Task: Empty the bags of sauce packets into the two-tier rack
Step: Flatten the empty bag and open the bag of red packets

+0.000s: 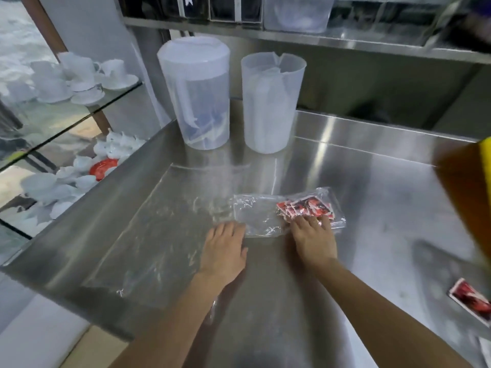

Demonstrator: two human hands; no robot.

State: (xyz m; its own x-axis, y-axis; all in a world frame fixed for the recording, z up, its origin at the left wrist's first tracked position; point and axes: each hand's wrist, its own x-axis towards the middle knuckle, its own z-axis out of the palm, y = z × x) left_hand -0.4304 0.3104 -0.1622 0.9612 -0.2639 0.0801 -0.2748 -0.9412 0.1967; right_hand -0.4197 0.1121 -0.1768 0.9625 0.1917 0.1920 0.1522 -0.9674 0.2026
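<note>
Crinkling clear bag (261, 217), glossy red packets (305, 207)

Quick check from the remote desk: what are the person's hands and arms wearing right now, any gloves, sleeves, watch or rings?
Nothing visible. The left hand and right hand are bare, with no gloves. Both forearms are uncovered down to the bottom edge of the picture, so no sleeve shows. No watch, bracelet or ring can be made out, though the picture is somewhat blurred, so a thin ring could be missed.

On the counter (358, 160), two jugs (195, 94) stand behind a bag (261, 216) holding packets (305, 205).
</note>
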